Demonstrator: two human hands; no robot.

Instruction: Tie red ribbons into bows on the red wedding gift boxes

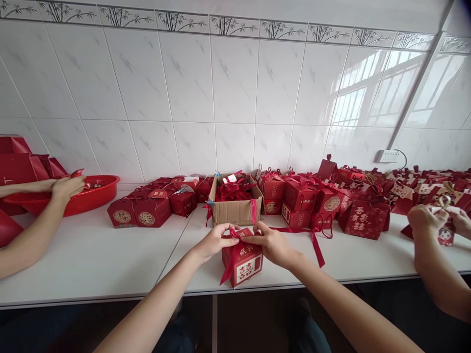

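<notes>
A small red gift box (246,267) with gold and white lettering stands upright near the table's front edge, directly before me. Over its top runs a red ribbon (231,267), one tail hanging down the left side. My left hand (217,242) pinches the ribbon at the top left of the box. From the other side, my right hand (272,242) pinches the ribbon too, its fingers over the lid. The two hands almost meet above the box, and the fingers partly hide the ribbon's middle.
Behind the box stands a cardboard carton (235,213) full of red ribbons. Red gift boxes (152,213) are grouped to its left, with more stacked boxes (301,196) to its right. A loose ribbon (318,250) lies on the white table (176,282). Co-workers' hands work at a red basin (106,189) and at far right.
</notes>
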